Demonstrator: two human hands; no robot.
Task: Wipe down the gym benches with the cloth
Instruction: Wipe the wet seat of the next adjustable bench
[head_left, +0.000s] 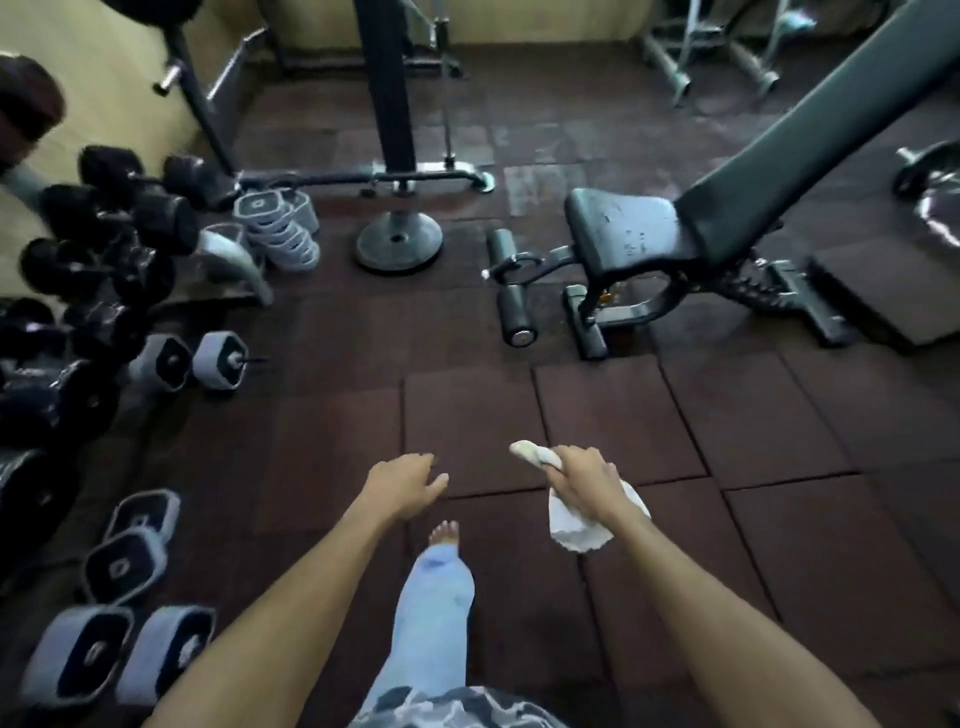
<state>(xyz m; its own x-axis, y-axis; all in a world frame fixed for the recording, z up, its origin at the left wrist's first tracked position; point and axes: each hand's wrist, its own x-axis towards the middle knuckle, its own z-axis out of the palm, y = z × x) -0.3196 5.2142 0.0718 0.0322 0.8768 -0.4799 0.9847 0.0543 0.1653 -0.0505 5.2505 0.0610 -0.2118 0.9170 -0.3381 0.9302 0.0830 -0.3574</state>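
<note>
My right grip is clutching one cloth; my left grip is hanging released. One bench is standing well ahead.

Bench stands on the floor right of centre, backrest rising to the upper right; dumbbells crowd the left edge; plates stack left of a post; low centre, left hand beside right hand, cloth in the latter.
</note>
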